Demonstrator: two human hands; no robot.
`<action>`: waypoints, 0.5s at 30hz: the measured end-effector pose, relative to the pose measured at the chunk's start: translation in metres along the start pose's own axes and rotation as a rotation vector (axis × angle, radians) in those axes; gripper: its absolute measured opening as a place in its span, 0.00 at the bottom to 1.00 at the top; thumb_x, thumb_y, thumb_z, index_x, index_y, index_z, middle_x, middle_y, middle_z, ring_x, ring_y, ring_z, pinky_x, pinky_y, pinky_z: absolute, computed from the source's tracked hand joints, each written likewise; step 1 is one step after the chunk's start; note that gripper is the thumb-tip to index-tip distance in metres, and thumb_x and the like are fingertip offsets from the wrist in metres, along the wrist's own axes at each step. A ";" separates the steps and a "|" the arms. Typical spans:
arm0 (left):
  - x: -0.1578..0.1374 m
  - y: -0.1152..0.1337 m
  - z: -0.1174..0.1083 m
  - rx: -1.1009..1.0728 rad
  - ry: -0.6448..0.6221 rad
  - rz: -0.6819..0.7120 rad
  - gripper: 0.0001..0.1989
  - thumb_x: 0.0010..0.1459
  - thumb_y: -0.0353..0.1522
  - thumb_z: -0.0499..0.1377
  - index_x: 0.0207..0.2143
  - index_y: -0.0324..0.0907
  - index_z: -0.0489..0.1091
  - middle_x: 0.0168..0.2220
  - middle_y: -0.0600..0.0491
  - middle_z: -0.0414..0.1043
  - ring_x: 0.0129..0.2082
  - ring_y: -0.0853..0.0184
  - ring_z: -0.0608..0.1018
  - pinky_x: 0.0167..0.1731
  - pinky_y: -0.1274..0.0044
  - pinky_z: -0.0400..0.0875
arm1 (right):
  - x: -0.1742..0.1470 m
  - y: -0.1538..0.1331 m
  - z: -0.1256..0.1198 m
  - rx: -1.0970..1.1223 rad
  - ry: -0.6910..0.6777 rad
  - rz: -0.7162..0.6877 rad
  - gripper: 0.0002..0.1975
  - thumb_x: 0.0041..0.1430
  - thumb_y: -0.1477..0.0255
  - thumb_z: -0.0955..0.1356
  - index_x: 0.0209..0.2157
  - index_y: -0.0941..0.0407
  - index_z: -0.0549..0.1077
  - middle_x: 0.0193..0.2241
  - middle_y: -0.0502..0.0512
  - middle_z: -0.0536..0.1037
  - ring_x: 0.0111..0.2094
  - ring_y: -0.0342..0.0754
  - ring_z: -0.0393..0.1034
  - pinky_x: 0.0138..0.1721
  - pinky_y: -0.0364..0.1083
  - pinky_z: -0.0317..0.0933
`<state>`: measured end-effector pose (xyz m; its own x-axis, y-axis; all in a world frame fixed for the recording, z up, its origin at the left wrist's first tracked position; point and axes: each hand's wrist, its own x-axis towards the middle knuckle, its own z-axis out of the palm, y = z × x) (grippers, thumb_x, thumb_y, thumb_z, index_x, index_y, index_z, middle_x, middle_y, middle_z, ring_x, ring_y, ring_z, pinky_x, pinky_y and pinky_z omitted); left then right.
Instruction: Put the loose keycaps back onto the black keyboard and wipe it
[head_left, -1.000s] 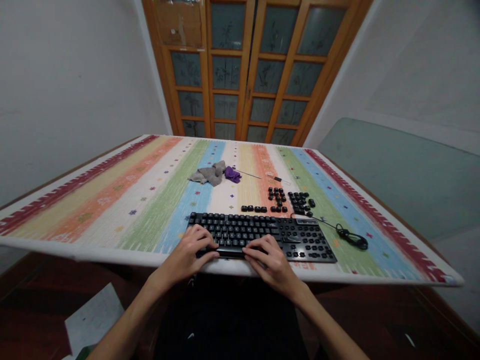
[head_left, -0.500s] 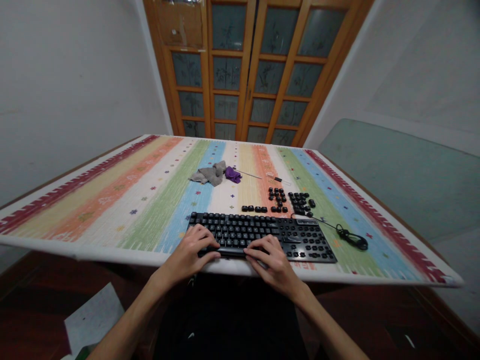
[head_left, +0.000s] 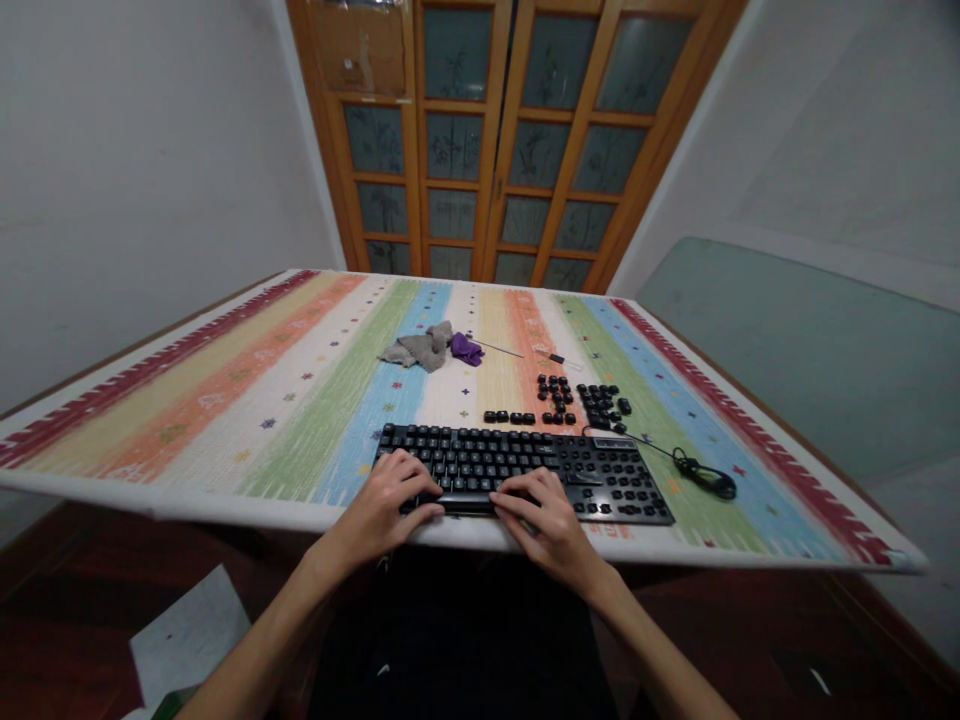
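A black keyboard (head_left: 480,460) lies at the near edge of the table, with caps on its main block and bare switches on its right side. My left hand (head_left: 390,500) is at the left end of the long space bar (head_left: 466,500), thumb and fingers closed at it. At the bar's right end, the fingertips of my right hand (head_left: 541,512) pinch from above and in front. Whether the bar is seated or slightly raised, I cannot tell. Loose black keycaps (head_left: 556,398) lie in small groups behind the keyboard.
Further back are a grey cloth (head_left: 421,348), a purple cloth (head_left: 466,350), a thin rod (head_left: 498,348) and a small black-handled wire tool (head_left: 556,358). A bundled cable (head_left: 705,475) lies to the right on the striped tablecloth (head_left: 300,400).
Both hands stay at the ends of the space bar, with only a very slight shift to the right. Everything else looks the same.
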<state>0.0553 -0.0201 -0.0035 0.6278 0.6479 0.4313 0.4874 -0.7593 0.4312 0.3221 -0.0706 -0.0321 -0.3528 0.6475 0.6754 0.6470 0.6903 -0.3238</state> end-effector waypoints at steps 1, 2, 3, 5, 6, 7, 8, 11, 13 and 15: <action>0.000 -0.001 0.000 -0.003 0.006 0.002 0.04 0.60 0.33 0.64 0.37 0.42 0.74 0.37 0.52 0.74 0.41 0.62 0.70 0.43 0.68 0.64 | 0.000 0.000 0.000 -0.003 0.002 -0.003 0.11 0.67 0.76 0.66 0.48 0.52 0.77 0.40 0.57 0.77 0.38 0.50 0.65 0.40 0.52 0.59; -0.001 -0.002 0.000 -0.006 0.011 0.004 0.04 0.60 0.33 0.64 0.37 0.42 0.74 0.37 0.52 0.74 0.41 0.62 0.70 0.43 0.69 0.64 | 0.001 -0.001 0.000 -0.007 0.004 -0.007 0.11 0.67 0.76 0.66 0.48 0.52 0.77 0.40 0.57 0.77 0.38 0.50 0.65 0.40 0.52 0.59; -0.001 -0.002 -0.001 -0.008 0.014 0.007 0.04 0.60 0.33 0.64 0.37 0.42 0.74 0.37 0.52 0.73 0.41 0.62 0.70 0.43 0.69 0.64 | 0.001 -0.001 0.000 -0.010 0.004 -0.013 0.12 0.67 0.75 0.66 0.48 0.52 0.77 0.40 0.57 0.78 0.38 0.50 0.65 0.40 0.52 0.59; -0.002 -0.002 -0.001 -0.008 0.020 0.014 0.04 0.61 0.33 0.63 0.37 0.42 0.74 0.37 0.52 0.73 0.41 0.62 0.70 0.42 0.69 0.64 | 0.001 -0.002 -0.001 -0.011 0.002 -0.025 0.12 0.67 0.75 0.66 0.48 0.51 0.77 0.40 0.57 0.78 0.38 0.50 0.65 0.41 0.52 0.60; -0.002 -0.001 -0.001 -0.005 0.020 0.017 0.04 0.61 0.33 0.63 0.37 0.42 0.74 0.37 0.52 0.73 0.41 0.62 0.70 0.42 0.69 0.64 | 0.000 -0.002 -0.001 -0.013 0.001 -0.029 0.12 0.67 0.75 0.66 0.48 0.51 0.77 0.40 0.57 0.78 0.38 0.50 0.65 0.41 0.52 0.59; -0.002 0.000 -0.001 0.001 0.021 0.017 0.04 0.61 0.34 0.62 0.37 0.42 0.74 0.37 0.52 0.73 0.41 0.62 0.70 0.42 0.69 0.64 | 0.000 -0.001 -0.002 -0.014 -0.001 -0.030 0.12 0.67 0.75 0.66 0.48 0.51 0.77 0.40 0.57 0.78 0.38 0.50 0.65 0.41 0.52 0.59; -0.002 0.001 0.000 0.008 0.020 0.019 0.05 0.62 0.34 0.62 0.38 0.42 0.74 0.37 0.51 0.73 0.41 0.62 0.70 0.42 0.69 0.64 | -0.001 -0.001 -0.002 -0.014 -0.001 -0.028 0.12 0.66 0.76 0.67 0.48 0.51 0.77 0.39 0.56 0.78 0.37 0.50 0.65 0.41 0.52 0.59; -0.002 0.002 0.003 0.039 0.016 0.027 0.05 0.63 0.35 0.61 0.38 0.42 0.74 0.37 0.51 0.74 0.41 0.62 0.69 0.42 0.68 0.63 | -0.002 0.000 -0.003 -0.015 0.003 -0.014 0.12 0.65 0.76 0.68 0.48 0.51 0.77 0.39 0.56 0.78 0.38 0.50 0.66 0.41 0.52 0.59; -0.002 0.002 0.004 0.061 0.018 0.049 0.06 0.64 0.35 0.60 0.39 0.42 0.74 0.37 0.51 0.74 0.41 0.62 0.69 0.41 0.68 0.63 | -0.003 0.000 -0.003 -0.023 0.002 -0.010 0.12 0.64 0.76 0.68 0.47 0.51 0.77 0.40 0.56 0.78 0.38 0.51 0.65 0.41 0.53 0.59; -0.002 0.001 0.005 0.078 0.020 0.077 0.06 0.64 0.34 0.60 0.38 0.43 0.75 0.37 0.51 0.75 0.41 0.62 0.69 0.41 0.69 0.62 | -0.003 0.001 -0.004 -0.036 -0.013 -0.013 0.11 0.64 0.76 0.68 0.46 0.51 0.77 0.40 0.55 0.78 0.38 0.50 0.65 0.41 0.53 0.59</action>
<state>0.0576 -0.0225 -0.0081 0.6534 0.5877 0.4771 0.4841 -0.8090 0.3336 0.3262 -0.0730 -0.0321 -0.3703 0.6430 0.6704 0.6659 0.6869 -0.2910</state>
